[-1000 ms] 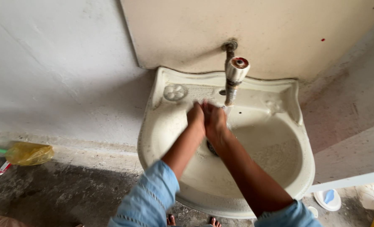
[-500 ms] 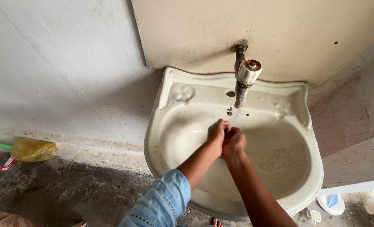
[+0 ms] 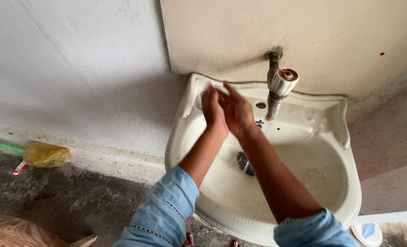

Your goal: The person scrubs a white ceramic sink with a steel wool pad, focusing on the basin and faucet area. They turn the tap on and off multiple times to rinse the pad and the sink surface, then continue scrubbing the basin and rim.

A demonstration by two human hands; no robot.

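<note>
near the middle of the frame the left hand [image 3: 212, 110] and right hand [image 3: 236, 112] are raised with palms pressed together, fingers pointing toward the upper left corner of a cream wall-mounted basin [image 3: 304, 183]. both hands are empty, holding only each other. just right of them a worn tap [image 3: 279, 89] juts from the beige wall, with a thin stream of water falling below its spout. the dark drain [image 3: 244, 162] shows between the forearms. rolled blue sleeves [image 3: 167, 210] fill the lower centre. at the left edge a yellow plastic bag [image 3: 45, 155] lies on the floor with a green handle [image 3: 4, 146] beside it. a white and blue dish [image 3: 367, 232] sits at lower right.
</note>
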